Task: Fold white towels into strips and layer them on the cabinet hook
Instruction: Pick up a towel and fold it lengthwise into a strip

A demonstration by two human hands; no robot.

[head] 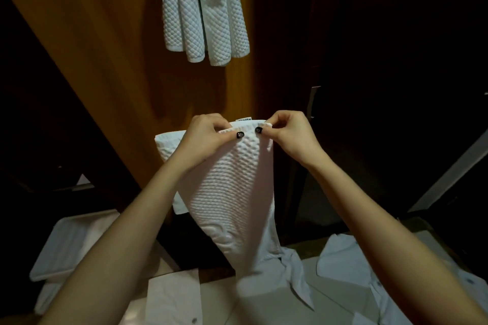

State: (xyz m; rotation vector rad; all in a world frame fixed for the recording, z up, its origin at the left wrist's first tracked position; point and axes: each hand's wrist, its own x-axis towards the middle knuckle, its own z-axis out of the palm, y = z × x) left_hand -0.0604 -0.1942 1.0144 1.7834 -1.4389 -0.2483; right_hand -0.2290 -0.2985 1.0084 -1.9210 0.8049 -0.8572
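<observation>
Hands meet at the middle of the frame, both on the top edge of one white towel (232, 192). The left hand (204, 137) pinches that edge between thumb and curled fingers, and the right hand (287, 134) does the same just beside it, so each grip is closed on the cloth. The two thumbs (both with dark painted nails) lie on the near face of the towel, close together but apart. A small label (244, 119) stands up from the far side of the edge, between the hands.

The towel has a raised waffle texture and hangs lengthwise from the hands toward the lower centre of the frame. It is doubled over: a second layer shows out past the left wrist at centre left. It narrows toward its lower end, which drops to a white shirt (290, 272); whether the two touch cannot be told.

In the upper centre, the hung towels (203, 8) drape in narrow quilted strips, overlapping side by side against the brown wooden cabinet panel (105, 60). Their tops are cut off by the frame edge, so what carries them is out of sight. They are well apart from the towel in the hands.

At lower left lies a shallow white tray (60, 248), partly behind the left forearm. A white sheet (171, 295) lies at bottom centre, and another white shirt (351, 258) is spread at lower right. A metal handle (313, 100) shows on the dark door at centre right.
</observation>
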